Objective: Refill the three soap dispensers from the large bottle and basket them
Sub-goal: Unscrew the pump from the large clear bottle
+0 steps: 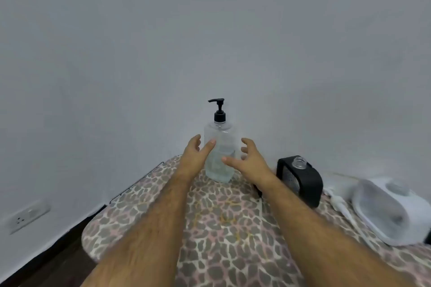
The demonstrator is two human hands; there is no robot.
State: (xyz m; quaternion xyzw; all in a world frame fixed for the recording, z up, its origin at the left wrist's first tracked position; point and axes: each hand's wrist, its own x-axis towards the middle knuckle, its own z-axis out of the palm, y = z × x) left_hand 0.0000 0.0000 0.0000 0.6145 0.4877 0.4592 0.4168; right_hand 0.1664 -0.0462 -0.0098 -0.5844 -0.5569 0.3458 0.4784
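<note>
Big grey wall (210, 30) fills the top of the view, and below it a leopard-print padded board (221, 228) runs toward us, a wall socket (29, 215) low at the left. At the right edge of the board sits a white dispenser holder (391, 214), a clear open neck poking up from it; nearer the middle, a black dispenser holder (300, 179) with another uncapped clear neck on top. Dead centre at the board's far end stands the large bottle (220, 154), upright, clear, liquid in its lower part, black pump (219, 109) fitted on top with the spout pointing left. Left hand (194, 156) is against the bottle's left side, fingers spread wide and fairly straight, not wrapped round it. Right hand (249, 161) hangs just beside the bottle's right side, fingers open and loosely bent, thumb reaching across its front; contact there, I cannot tell.
</note>
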